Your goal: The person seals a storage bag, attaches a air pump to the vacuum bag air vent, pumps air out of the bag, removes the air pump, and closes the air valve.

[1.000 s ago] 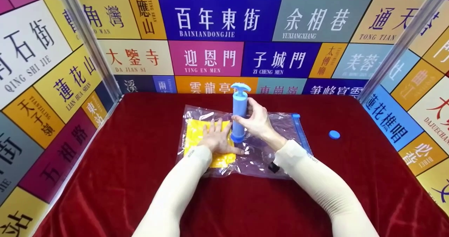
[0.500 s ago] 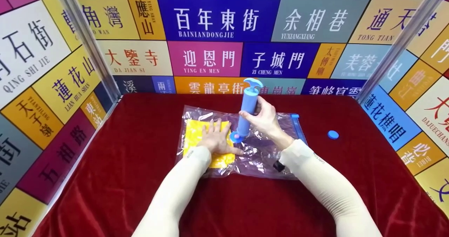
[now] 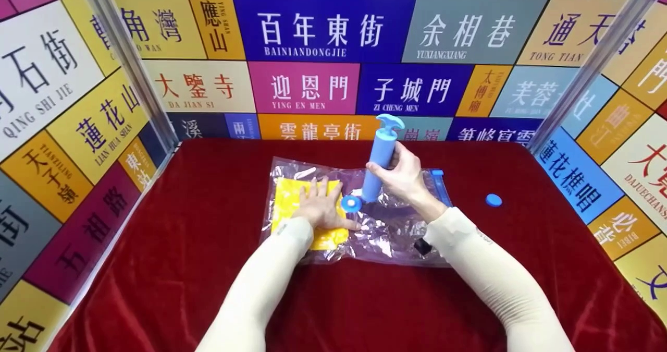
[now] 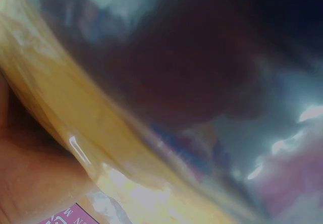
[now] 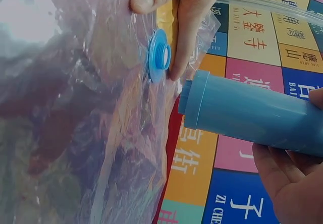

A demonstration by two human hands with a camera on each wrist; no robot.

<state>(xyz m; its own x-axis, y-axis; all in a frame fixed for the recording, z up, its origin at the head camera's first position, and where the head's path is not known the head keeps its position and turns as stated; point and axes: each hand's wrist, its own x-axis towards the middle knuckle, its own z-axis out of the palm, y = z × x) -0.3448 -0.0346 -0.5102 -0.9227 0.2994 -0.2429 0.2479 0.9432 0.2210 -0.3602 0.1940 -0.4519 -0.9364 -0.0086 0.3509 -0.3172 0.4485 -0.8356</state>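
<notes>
A clear vacuum storage bag [image 3: 396,237] lies flat with a folded yellow cloth [image 3: 289,201] inside its left part. My left hand [image 3: 322,208] rests on the bag over the cloth, fingers spread. Close by its thumb and fingers is the bag's round blue valve [image 3: 351,203], uncapped, its threaded neck showing in the right wrist view. My right hand [image 3: 401,172] grips a blue hand pump [image 3: 380,156] by its barrel. The pump leans, handle up, and its nozzle end [image 5: 184,97] is apart from the valve. The left wrist view is blurred, with yellow cloth [image 4: 101,113] under plastic.
A blue round cap [image 3: 493,200] lies on the red velvet cloth [image 3: 208,211] to the right of the bag. A blue slider [image 3: 436,173] sits at the bag's right edge. Printed panels [image 3: 323,23] wall the table at the back and sides.
My right hand has lifted the pump off the valve and carried it to the right, tilting it; the valve has come into sight. The left hand stays in place.
</notes>
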